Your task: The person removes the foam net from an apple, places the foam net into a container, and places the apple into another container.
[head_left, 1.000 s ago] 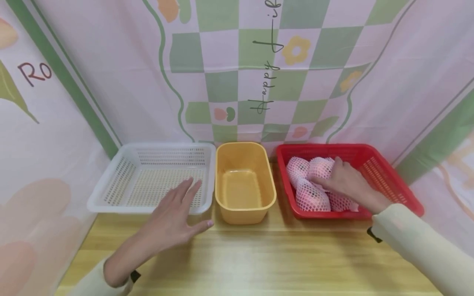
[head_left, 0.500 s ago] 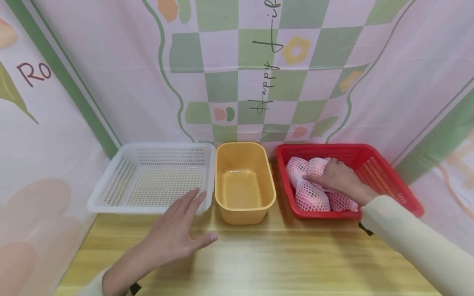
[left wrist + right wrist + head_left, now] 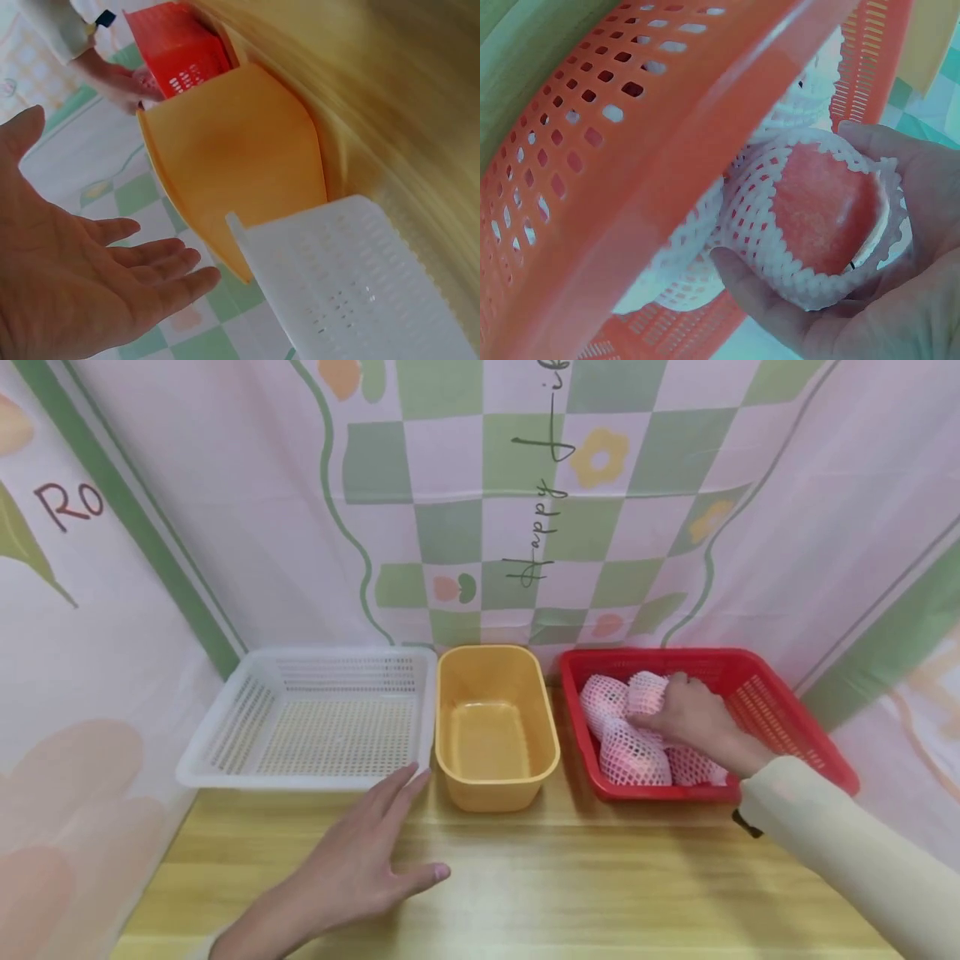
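Note:
My right hand reaches into the red basket. In the right wrist view, its thumb and fingers curl round a red, apple-like fruit partly wrapped in a white foam net. Several more fruits in foam nets, such as the near one, lie beside it in the basket's left part. The palm hides some of them in the head view. My left hand hovers with spread fingers in front of the white basket, holding nothing. Its fingertips are near that basket's front right corner.
A yellow tub stands between the two baskets, with nothing in it. All three containers line the back of the wooden table. A patterned curtain hangs right behind them.
My left hand has drawn back towards the front and slightly right, away from over the white basket. The right hand has shifted a little among the fruits and stays in the red basket.

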